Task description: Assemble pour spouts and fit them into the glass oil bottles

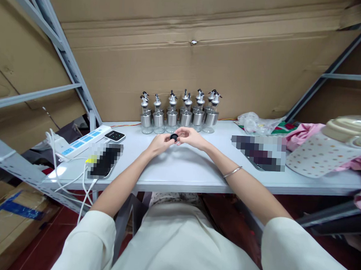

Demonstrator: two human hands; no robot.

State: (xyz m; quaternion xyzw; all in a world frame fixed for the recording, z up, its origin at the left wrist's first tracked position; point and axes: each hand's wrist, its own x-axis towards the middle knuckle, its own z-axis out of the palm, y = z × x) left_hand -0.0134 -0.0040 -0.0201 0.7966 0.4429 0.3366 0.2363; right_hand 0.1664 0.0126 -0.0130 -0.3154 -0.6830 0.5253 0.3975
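A small round black part [174,137], perhaps a cap or stopper, is held between both hands above the white table [184,171]. My left hand [161,143] pinches it from the left with thumb and fingers. From the right, my right hand [192,138] grips it too, its fingers curled over the far side. Just beyond the hands stand two rows of glass oil bottles [185,119] with steel sleeves and pourer tops. The underside of the black part is hidden by the fingers.
At the left lie a white power strip [86,141], a small black-faced device [114,136], a blurred phone [106,161] and white cables. On the right are another blurred phone [260,153], a clear plastic bag [255,122], a dotted bottle [318,154] and pink cloth [304,135]. Cardboard [159,69] backs the table.
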